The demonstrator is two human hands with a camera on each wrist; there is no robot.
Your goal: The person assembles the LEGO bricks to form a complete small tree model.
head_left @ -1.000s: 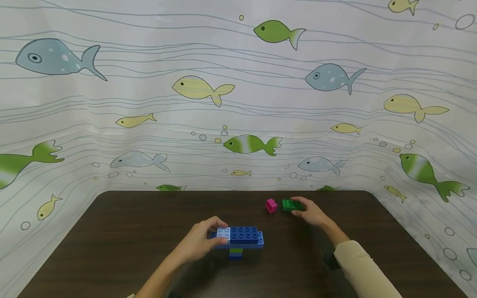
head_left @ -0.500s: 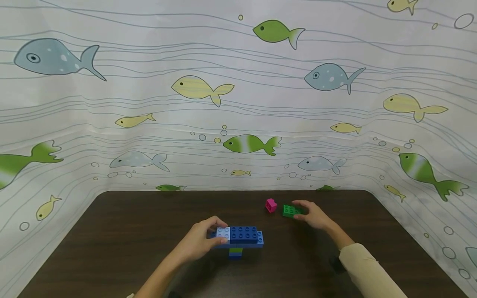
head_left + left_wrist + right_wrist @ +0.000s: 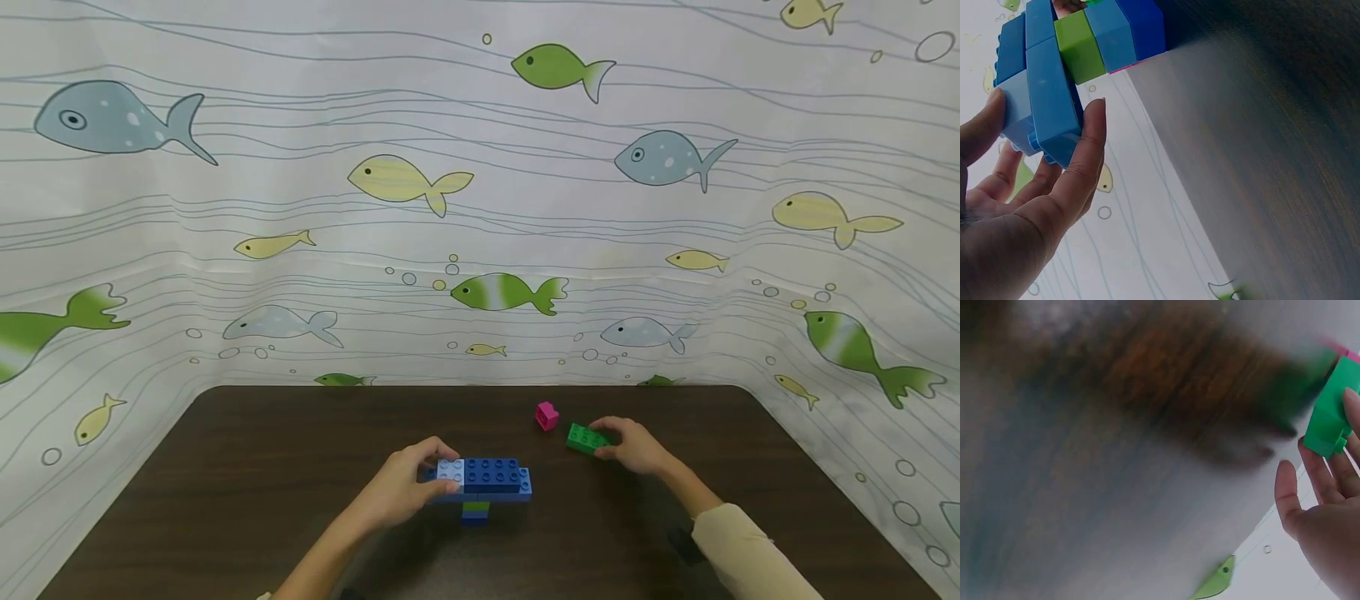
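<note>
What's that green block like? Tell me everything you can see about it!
The green block is a bright brick that looks like smooth plastic. It is longer than it is wide, with round studs on top, though fingers hide some of them. The studs face up, and the block points slantwise. The right hand grips one end of it. The pink block is close by, with a gap between them. I can't tell whether the green block touches the dark table.

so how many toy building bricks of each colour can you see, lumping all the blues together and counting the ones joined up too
Blue toy building bricks: 6
Lime green toy building brick: 1
Green toy building brick: 1
Pink toy building brick: 1
Total: 9
</note>
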